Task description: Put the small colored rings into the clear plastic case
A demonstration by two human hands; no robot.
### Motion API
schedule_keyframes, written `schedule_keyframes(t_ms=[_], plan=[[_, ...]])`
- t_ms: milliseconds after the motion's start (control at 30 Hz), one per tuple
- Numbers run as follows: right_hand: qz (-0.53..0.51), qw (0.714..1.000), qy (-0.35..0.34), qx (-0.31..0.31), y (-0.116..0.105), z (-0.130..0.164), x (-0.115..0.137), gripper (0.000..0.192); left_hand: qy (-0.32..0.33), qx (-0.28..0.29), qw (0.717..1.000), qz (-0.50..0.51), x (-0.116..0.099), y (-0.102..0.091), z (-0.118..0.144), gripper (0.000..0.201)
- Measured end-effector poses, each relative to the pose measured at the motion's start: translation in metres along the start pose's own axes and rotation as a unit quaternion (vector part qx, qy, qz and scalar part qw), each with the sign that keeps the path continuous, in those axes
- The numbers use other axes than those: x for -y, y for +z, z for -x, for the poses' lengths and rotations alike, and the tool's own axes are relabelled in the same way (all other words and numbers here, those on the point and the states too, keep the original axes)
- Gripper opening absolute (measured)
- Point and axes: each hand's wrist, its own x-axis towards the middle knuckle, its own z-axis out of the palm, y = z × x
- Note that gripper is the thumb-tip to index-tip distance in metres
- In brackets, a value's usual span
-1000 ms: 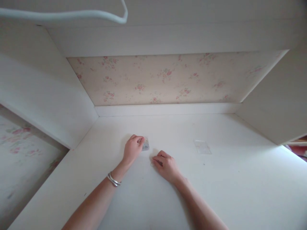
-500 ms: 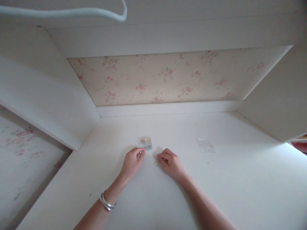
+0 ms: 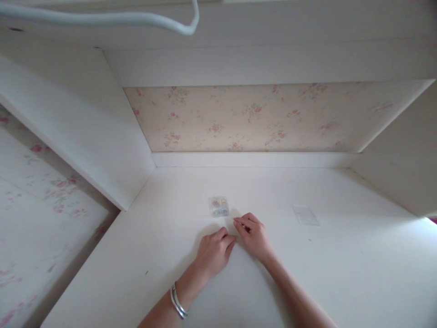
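Note:
A small clear box with pale coloured bits inside lies on the white desk. My left hand, with silver bangles on the wrist, rests on the desk just below the box. Its fingers are together and their tips touch my right hand. My right hand lies beside it, fingers pinched together and pointing left, a little right of the box. Where the fingertips meet, whatever is under them is hidden.
A flat clear plastic piece lies on the desk to the right. White side panels and a floral back wall enclose the desk. A white hanger crosses the top of the view.
My left hand has drawn back from the box and moved right to meet my right hand. The small ring seen on the desk between them is no longer visible.

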Motion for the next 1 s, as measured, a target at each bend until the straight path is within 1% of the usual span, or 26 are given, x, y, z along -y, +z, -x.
schedule_keyframes(t_ms=[100, 233, 333, 433, 500, 600, 700, 800, 900, 1000], plan=[[0.012, 1.000, -0.006, -0.028, 0.006, -0.018, 0.011, 0.026, -0.005, -0.001, 1.000, 0.004, 0.001, -0.001, 0.000, 0.028], [0.050, 0.997, -0.027, -0.057, 0.015, -0.051, 0.019, 0.025, -0.010, 0.013, 0.999, 0.031, 0.003, -0.006, 0.000, 0.023], [0.093, 0.995, -0.024, -0.038, 0.020, -0.070, 0.018, 0.023, -0.017, 0.024, 0.998, 0.047, 0.004, -0.007, 0.000, 0.022], [0.113, 0.994, -0.002, -0.014, 0.023, -0.076, 0.012, 0.022, -0.023, 0.029, 0.998, 0.056, 0.006, -0.005, 0.001, 0.024], [0.093, 0.995, 0.010, -0.018, 0.021, -0.073, 0.007, 0.024, -0.025, 0.034, 0.997, 0.059, 0.008, -0.003, 0.001, 0.025], [0.046, 0.997, 0.037, -0.040, 0.016, -0.058, 0.001, 0.029, -0.019, 0.034, 0.998, 0.059, 0.009, 0.000, 0.002, 0.025], [0.001, 0.997, 0.070, -0.045, 0.008, -0.032, -0.002, 0.032, -0.006, 0.030, 0.998, 0.060, 0.010, 0.000, 0.003, 0.023], [-0.042, 0.995, 0.082, -0.031, 0.001, -0.003, -0.001, 0.032, -0.005, 0.026, 0.998, 0.060, 0.011, 0.000, 0.003, 0.021], [-0.061, 0.994, 0.085, -0.036, -0.005, 0.017, 0.002, 0.034, -0.025, 0.010, 0.996, 0.081, 0.011, 0.002, 0.003, 0.020], [-0.068, 0.993, 0.085, -0.052, -0.007, 0.022, 0.004, 0.036, -0.066, -0.012, 0.990, 0.122, 0.012, 0.003, 0.000, 0.020]])
